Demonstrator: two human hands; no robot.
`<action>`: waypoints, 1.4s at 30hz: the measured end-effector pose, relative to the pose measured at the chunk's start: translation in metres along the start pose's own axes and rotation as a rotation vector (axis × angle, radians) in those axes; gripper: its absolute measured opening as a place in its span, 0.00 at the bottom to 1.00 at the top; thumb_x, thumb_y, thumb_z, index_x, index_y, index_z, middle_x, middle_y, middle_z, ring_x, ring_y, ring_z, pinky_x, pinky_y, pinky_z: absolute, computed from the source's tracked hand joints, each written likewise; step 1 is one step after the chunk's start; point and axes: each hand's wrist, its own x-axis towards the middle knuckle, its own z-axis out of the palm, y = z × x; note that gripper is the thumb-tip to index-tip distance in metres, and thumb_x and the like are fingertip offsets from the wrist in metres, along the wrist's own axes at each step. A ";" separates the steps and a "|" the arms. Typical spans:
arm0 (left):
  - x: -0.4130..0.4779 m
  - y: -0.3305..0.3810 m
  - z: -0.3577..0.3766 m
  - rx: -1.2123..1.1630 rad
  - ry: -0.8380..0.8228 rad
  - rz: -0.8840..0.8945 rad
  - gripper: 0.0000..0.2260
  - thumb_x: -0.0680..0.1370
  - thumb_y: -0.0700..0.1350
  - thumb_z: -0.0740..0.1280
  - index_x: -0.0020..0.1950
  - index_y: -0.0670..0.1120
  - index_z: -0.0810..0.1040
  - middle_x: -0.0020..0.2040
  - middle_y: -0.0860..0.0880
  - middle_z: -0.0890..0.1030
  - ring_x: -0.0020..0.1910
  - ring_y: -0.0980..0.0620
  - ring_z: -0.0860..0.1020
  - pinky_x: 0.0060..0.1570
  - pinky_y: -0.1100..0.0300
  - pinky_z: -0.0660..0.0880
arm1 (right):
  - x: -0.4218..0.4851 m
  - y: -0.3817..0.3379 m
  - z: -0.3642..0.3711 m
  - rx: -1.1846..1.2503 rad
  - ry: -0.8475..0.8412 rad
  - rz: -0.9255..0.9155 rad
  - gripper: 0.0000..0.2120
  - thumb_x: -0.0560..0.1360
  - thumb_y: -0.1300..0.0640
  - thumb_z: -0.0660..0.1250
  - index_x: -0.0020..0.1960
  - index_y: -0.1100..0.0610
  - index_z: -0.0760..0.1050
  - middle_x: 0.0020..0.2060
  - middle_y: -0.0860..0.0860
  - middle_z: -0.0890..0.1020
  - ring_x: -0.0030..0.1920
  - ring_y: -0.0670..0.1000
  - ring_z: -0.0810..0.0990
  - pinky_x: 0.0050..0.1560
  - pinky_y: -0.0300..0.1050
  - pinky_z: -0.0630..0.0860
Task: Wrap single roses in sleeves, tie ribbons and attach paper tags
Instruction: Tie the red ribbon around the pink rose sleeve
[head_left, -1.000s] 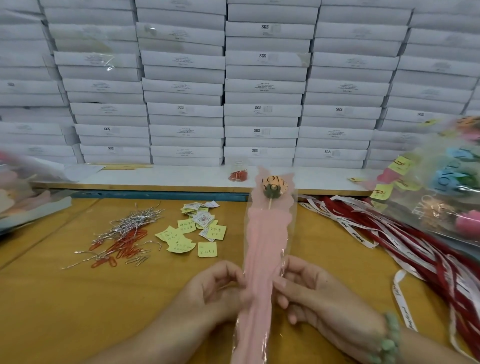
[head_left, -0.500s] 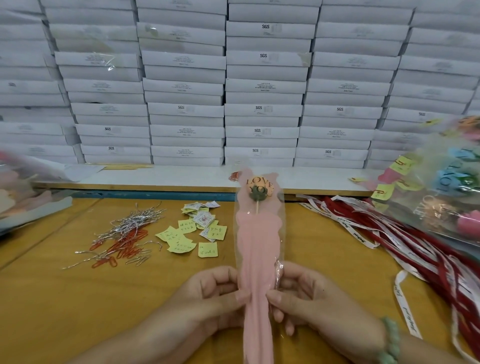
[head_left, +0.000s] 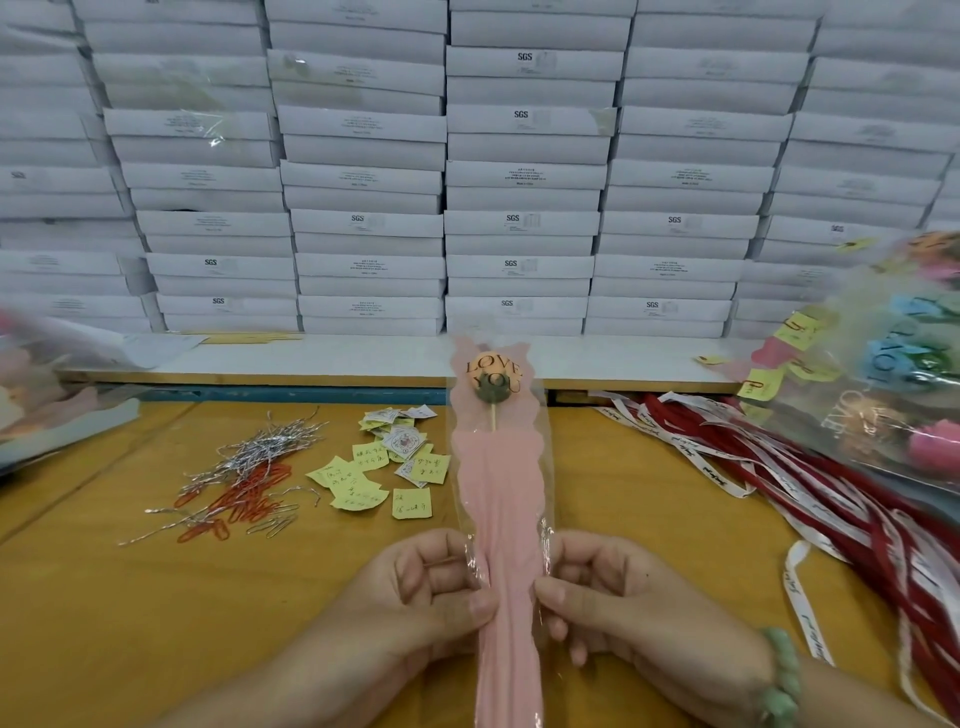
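Note:
A pink and clear sleeve (head_left: 498, 483) stands upright in front of me, holding a single orange rose (head_left: 491, 376) on a thin stem under the print "LOVE YOU". My left hand (head_left: 421, 597) pinches the sleeve's left edge and my right hand (head_left: 602, 597) pinches its right edge at mid height. Red and white ribbons (head_left: 779, 478) lie in a heap on the right of the wooden table (head_left: 104, 597). Yellow and white paper tags (head_left: 384, 467) are scattered left of the sleeve, beside silver twist ties and orange paper clips (head_left: 244, 483).
A wall of stacked white boxes (head_left: 519, 171) rises behind a low white shelf (head_left: 337, 358). Several wrapped roses in clear sleeves (head_left: 893, 374) pile at the right edge. More clear plastic packs (head_left: 47, 384) lie at the far left.
The sleeve has swung from leaning right to standing upright. Both hands have closed in on its edges and now pinch it.

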 end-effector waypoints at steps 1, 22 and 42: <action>0.000 0.000 0.000 0.004 0.012 0.005 0.29 0.52 0.40 0.86 0.50 0.36 0.80 0.49 0.30 0.79 0.44 0.39 0.80 0.44 0.51 0.80 | 0.000 0.000 -0.001 0.021 -0.014 0.000 0.02 0.73 0.61 0.70 0.45 0.59 0.78 0.31 0.48 0.79 0.32 0.43 0.76 0.31 0.34 0.74; -0.002 0.002 0.001 0.163 -0.055 0.026 0.16 0.56 0.38 0.83 0.41 0.42 0.84 0.43 0.37 0.82 0.39 0.48 0.82 0.42 0.61 0.80 | 0.000 -0.003 0.006 -0.058 -0.029 0.007 0.14 0.66 0.64 0.71 0.50 0.60 0.71 0.35 0.49 0.83 0.33 0.45 0.81 0.31 0.35 0.76; -0.004 0.007 0.001 0.188 -0.172 -0.056 0.10 0.65 0.45 0.81 0.42 0.49 0.83 0.44 0.43 0.83 0.42 0.50 0.82 0.38 0.62 0.79 | 0.001 0.008 0.003 -0.113 -0.017 -0.077 0.25 0.67 0.68 0.74 0.61 0.62 0.68 0.43 0.54 0.82 0.35 0.49 0.81 0.34 0.39 0.76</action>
